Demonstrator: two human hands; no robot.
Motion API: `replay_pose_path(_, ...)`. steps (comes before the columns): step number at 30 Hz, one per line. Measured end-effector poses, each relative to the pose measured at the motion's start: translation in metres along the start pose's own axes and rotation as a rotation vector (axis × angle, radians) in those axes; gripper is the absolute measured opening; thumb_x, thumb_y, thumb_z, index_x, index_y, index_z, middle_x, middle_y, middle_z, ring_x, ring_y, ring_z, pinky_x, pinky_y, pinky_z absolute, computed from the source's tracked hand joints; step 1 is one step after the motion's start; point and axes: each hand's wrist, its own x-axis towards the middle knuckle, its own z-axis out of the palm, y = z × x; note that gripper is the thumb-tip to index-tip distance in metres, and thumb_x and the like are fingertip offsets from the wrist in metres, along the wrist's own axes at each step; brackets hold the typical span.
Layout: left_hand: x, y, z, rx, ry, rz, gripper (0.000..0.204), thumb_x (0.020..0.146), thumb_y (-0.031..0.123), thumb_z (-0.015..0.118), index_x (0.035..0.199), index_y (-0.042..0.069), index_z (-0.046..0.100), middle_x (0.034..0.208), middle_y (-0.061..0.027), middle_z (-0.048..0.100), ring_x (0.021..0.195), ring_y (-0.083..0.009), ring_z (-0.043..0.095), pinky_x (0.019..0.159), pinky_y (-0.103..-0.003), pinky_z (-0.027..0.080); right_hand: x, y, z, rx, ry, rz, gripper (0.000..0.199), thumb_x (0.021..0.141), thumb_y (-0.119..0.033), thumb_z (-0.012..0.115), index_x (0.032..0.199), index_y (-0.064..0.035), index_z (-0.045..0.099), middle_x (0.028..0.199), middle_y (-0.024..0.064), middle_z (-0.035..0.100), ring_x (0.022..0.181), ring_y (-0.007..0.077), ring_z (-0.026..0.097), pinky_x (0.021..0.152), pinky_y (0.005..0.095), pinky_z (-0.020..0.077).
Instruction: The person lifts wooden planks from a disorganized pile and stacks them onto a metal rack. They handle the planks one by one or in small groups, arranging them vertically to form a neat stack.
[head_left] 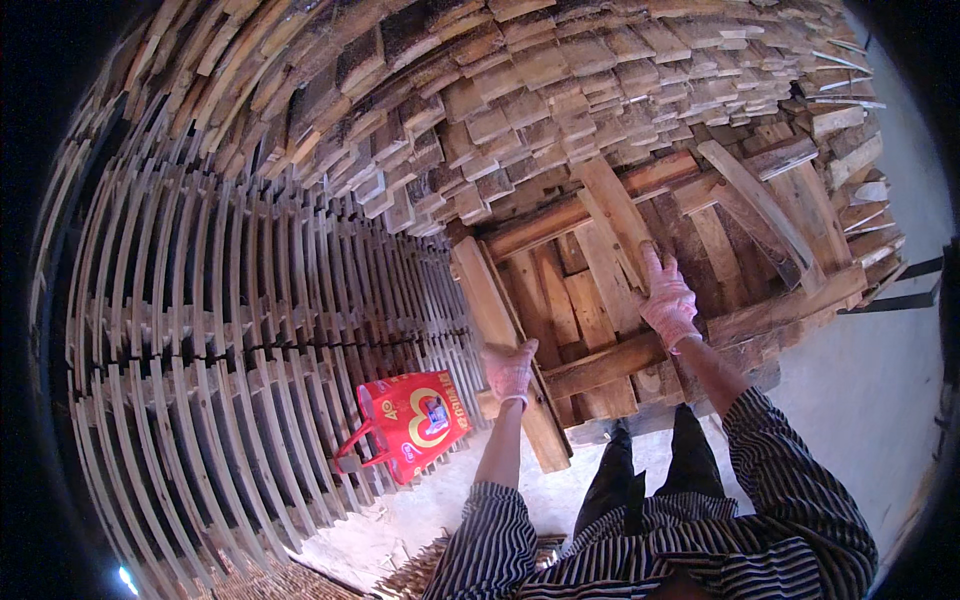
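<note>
My left hand (pixel 509 371), in a pinkish knit glove, is closed around the edge of a long wooden plank (pixel 487 290). This plank lies tilted along the left side of a rough wooden frame, its near end sticking out towards me. My right hand (pixel 668 300), gloved alike, grips the near end of a shorter plank (pixel 612 205), which slants away across the frame's far beam (pixel 535 228). The near beam (pixel 760 318) passes beside my right wrist. Between the beams lie several loose boards (pixel 588 310). The fingertips of both hands are partly hidden.
A high stack of plank ends (pixel 560 80) rises beyond the frame. Slatted wood stacks (pixel 230 300) stand on the left, with a red bag (pixel 412 425) hanging beside them. A loose board (pixel 760 208) leans across the frame's right part. Pale floor (pixel 830 400) shows at right.
</note>
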Motion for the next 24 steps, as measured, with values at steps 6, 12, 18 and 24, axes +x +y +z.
replay_pose_path(6, -0.005, -0.004, 0.003, -0.07, 0.035, 0.039, 0.075, 0.063, 0.044, 0.092, 0.109, 0.001, 0.05, 0.09, -0.0172, 0.068, 0.085, -0.0385, 0.07, 0.076, -0.048, 0.056, 0.0, 0.002, 0.002, -0.003, 0.065, -0.026, 0.103, 0.086, -0.042, 0.077, 0.162, -0.037, 0.008, 0.163, 0.0196, 0.029, 0.136, 0.035, 0.052, 0.103, 0.0464, 0.0514)
replay_pose_path(12, 0.015, -0.021, -0.028, -0.083, 0.077, 0.017, 0.073, 0.064, 0.039, 0.09, 0.114, 0.0, 0.053, 0.099, -0.0201, 0.068, 0.094, -0.0382, 0.07, 0.083, -0.045, 0.057, -0.001, 0.002, 0.001, 0.003, 0.055, -0.007, 0.101, 0.086, -0.041, 0.076, 0.162, -0.0366, 0.01, 0.162, 0.0202, 0.03, 0.134, 0.0365, 0.054, 0.104, 0.0456, 0.0515)
replay_pose_path(18, 0.08, -0.028, -0.025, -0.071, 0.129, 0.112, 0.088, 0.061, 0.037, 0.091, 0.127, -0.004, 0.048, 0.112, -0.0248, 0.067, 0.104, -0.0424, 0.067, 0.094, -0.046, 0.055, 0.0, 0.003, 0.0, 0.036, 0.063, 0.006, 0.101, 0.085, -0.037, 0.078, 0.162, -0.0356, 0.012, 0.161, 0.0245, 0.03, 0.131, 0.0385, 0.056, 0.103, 0.0457, 0.0517)
replay_pose_path(24, 0.091, -0.036, -0.02, -0.093, 0.096, 0.018, 0.11, 0.062, 0.034, 0.091, 0.145, -0.011, 0.035, 0.133, -0.0313, 0.06, 0.123, -0.0427, 0.06, 0.106, -0.043, 0.047, -0.001, 0.0, -0.002, 0.022, 0.064, 0.006, 0.1, 0.085, -0.037, 0.077, 0.162, -0.0355, 0.012, 0.161, 0.0235, 0.031, 0.13, 0.0392, 0.057, 0.101, 0.0462, 0.053)
